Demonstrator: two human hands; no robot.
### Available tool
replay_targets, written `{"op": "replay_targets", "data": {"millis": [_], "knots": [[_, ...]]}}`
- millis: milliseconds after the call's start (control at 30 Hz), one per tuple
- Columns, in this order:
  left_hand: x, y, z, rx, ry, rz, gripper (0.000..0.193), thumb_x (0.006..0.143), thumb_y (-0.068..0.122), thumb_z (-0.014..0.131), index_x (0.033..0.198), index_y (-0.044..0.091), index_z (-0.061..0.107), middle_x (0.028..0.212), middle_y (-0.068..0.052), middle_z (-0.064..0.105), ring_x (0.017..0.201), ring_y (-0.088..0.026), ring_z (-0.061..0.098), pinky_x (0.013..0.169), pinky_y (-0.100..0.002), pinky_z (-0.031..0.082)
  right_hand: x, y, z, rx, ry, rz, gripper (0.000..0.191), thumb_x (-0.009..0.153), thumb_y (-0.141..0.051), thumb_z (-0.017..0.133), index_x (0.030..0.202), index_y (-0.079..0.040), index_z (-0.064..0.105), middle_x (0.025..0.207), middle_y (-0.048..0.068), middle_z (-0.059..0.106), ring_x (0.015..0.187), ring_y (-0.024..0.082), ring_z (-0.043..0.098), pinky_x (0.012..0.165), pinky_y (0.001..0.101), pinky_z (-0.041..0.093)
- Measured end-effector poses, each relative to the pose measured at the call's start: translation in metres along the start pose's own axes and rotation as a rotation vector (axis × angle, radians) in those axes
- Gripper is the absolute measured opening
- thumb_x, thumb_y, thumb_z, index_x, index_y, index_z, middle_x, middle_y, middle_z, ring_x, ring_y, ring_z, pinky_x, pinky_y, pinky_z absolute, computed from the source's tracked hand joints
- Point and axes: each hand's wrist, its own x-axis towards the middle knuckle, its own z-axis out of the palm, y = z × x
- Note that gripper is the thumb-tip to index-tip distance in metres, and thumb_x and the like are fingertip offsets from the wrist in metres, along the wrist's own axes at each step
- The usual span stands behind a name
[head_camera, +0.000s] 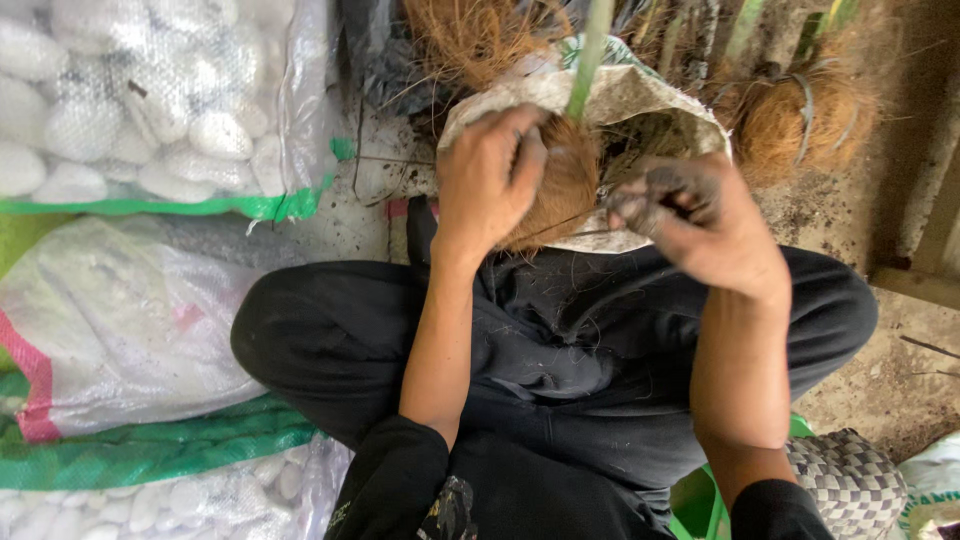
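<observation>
Gripping the brown fibre ball (560, 190) with left hand (487, 180), right hand (700, 225) pinching thin fibres at three o'clock, pebble sacks (150, 110) crowding nine o'clock.

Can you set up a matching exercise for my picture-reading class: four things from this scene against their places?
Things:
1. left hand
2. right hand
3. sack of white stones
4. second fibre ball

Places:
A. top right, beside the bag
B. top left corner
C. wrapped over the brown fibre ball
D. right of the brown fibre ball, fingers dark with soil

Pairs: 1-C, 2-D, 3-B, 4-A
</observation>
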Motion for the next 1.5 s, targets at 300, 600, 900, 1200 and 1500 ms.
{"op": "replay_targets", "data": {"millis": [300, 600, 900, 1200, 1500], "knots": [[0.002, 0.014, 0.002, -0.060, -0.207, -0.035, 0.023, 0.096, 0.010, 0.059, 0.112, 0.003, 0.073, 0.091, -0.009, 0.075, 0.056, -0.012, 0.056, 0.052, -0.030, 0.046, 0.018, 0.027, -0.126, 0.208, 0.063, -0.104, 0.010, 0.109, -0.018, 0.061, 0.103, -0.011, 0.066, 0.081, 0.000, 0.066, 0.058, 0.002, 0.060, 0.055, 0.0186, 0.048], [-0.002, 0.015, 0.005, -0.244, -0.337, 0.128, 0.016, 0.097, 0.009, 0.056, 0.099, 0.006, 0.072, 0.085, -0.005, 0.070, 0.064, -0.014, 0.060, 0.055, -0.032, 0.046, 0.045, 0.117, -0.208, -0.007, 0.080, 0.285, 0.010, 0.110, -0.008, 0.056, 0.105, -0.007, 0.064, 0.083, 0.004, 0.064, 0.066, 0.009, 0.062, 0.060, 0.0232, 0.051], [0.001, 0.006, -0.016, -0.843, -0.193, 0.117, 0.032, 0.100, 0.005, 0.048, 0.131, 0.011, 0.051, 0.113, -0.008, 0.064, 0.106, -0.020, 0.067, 0.101, -0.035, 0.061, 0.088, 0.138, -0.131, -0.419, 0.104, -0.099, 0.017, 0.107, 0.005, 0.050, 0.100, -0.002, 0.064, 0.076, 0.009, 0.060, 0.067, 0.016, 0.059, 0.057, 0.0276, 0.050], [-0.005, -0.014, -0.017, -0.999, 0.053, -0.025, 0.038, 0.102, 0.011, 0.054, 0.139, 0.008, 0.060, 0.131, -0.007, 0.054, 0.115, -0.016, 0.060, 0.104, -0.037, 0.055, 0.035, 0.106, 0.042, -0.747, 0.198, -0.058, 0.012, 0.093, -0.012, 0.076, 0.104, -0.006, 0.074, 0.076, 0.009, 0.070, 0.063, 0.024, 0.067, 0.057, 0.0379, 0.057], [-0.015, -0.044, -0.003, -1.008, 0.223, -0.173, 0.033, 0.107, 0.025, 0.063, 0.123, -0.004, 0.068, 0.117, -0.011, 0.057, 0.108, -0.019, 0.055, 0.099, -0.036, 0.048, -0.016, 0.083, 0.088, -0.816, 0.075, -0.023, 0.034, 0.065, -0.014, 0.081, 0.096, -0.002, 0.072, 0.091, 0.020, 0.072, 0.082, 0.039, 0.067, 0.075, 0.0493, 0.055]]}}
